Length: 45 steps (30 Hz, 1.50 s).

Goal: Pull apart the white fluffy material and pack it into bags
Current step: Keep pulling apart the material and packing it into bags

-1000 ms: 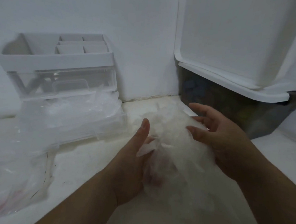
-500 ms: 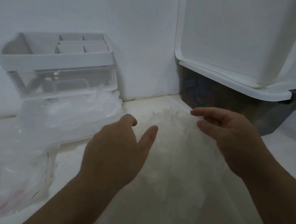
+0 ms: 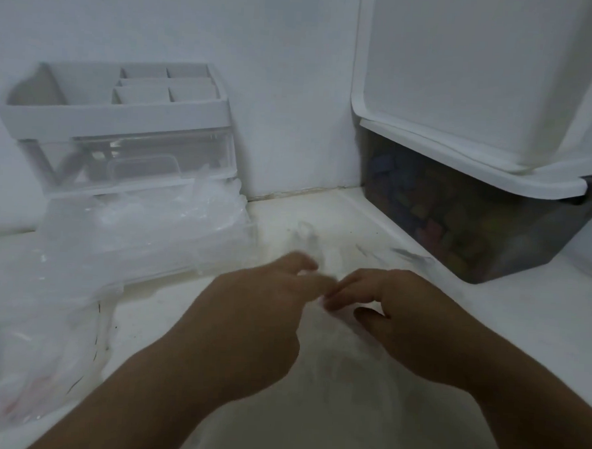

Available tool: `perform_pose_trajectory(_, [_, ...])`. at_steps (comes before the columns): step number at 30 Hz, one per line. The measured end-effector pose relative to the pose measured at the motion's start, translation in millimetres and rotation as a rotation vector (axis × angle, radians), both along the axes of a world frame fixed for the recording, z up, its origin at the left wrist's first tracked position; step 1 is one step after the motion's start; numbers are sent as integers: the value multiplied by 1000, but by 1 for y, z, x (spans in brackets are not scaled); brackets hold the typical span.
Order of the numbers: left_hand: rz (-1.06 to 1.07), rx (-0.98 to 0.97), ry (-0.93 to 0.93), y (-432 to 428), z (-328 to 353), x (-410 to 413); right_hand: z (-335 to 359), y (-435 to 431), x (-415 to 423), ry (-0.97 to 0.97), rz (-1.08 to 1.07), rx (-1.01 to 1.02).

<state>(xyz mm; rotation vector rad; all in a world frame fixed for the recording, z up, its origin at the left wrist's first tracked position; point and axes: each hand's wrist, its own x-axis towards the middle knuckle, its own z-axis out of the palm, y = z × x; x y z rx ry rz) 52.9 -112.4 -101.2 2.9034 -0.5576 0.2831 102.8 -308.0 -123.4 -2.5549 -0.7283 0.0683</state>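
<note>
Fingertips have come together since a moment ago: left hand (image 3: 249, 311) and right hand (image 3: 406, 319), spread then, now curl and meet over the white fluff (image 3: 336, 353) lying beneath and between them; blur hides whether they pinch it. Probably starting another pull

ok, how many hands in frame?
2. The left hand is centre-left and the right hand centre-right, with fingertips nearly meeting above the white fluffy material. No others are visible.

White counter (image 3: 309, 211): drawer organizer (image 3: 121, 126) back-left corner; clear bags (image 3: 133, 229) along left edge; lidded dark bin (image 3: 459, 219) right edge; white fluffy material (image 3: 342, 367) front centre.
</note>
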Motion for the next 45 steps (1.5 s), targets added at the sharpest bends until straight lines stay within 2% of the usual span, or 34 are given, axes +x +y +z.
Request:
perform_pose_trajectory(3, [10, 74, 132, 6, -14, 3, -1, -8, 5, 39, -67, 80])
perform_pose_trajectory(5, [11, 72, 157, 9, -21, 6, 1, -14, 8, 11, -150, 113])
perform_pose_trajectory(10, [41, 19, 128, 9, -28, 9, -11, -19, 18, 69, -181, -12])
perform_pose_trajectory(14, [65, -28, 113, 6, -27, 8, -4, -14, 16, -97, -218, 109])
perform_pose_trajectory(16, [83, -72, 104, 4, -24, 8, 2, -12, 11, -111, -146, 156])
perform_pose_trajectory(19, [113, -138, 46, 3, -17, 9, -1, -6, 4, 17, -56, 23])
perform_pose_trajectory(21, [134, -195, 27, 4, -9, 7, -6, -5, 7, 10, -76, -16])
perform_pose_trajectory(26, [187, -205, 8, 6, 3, 1, -2, -15, 15, -19, -185, 230])
perform_pose_trajectory(31, [127, -175, 29, 3, -5, 3, 3, -21, 17, 237, -332, 555])
perform_pose_trajectory(37, [43, -45, 162, 5, -20, 8, 3, -30, 25, 255, -511, 671])
perform_pose_trajectory(39, [44, -10, 209, 6, -26, 9, 0, -37, 31, 201, -604, 616])
perform_pose_trajectory(42, [43, 3, 211, 6, -31, 11, -1, -45, 34, -75, -746, 338])
perform_pose_trajectory(45, [48, 7, 214, 5, -33, 12, 10, -37, 22, -400, -640, 365])
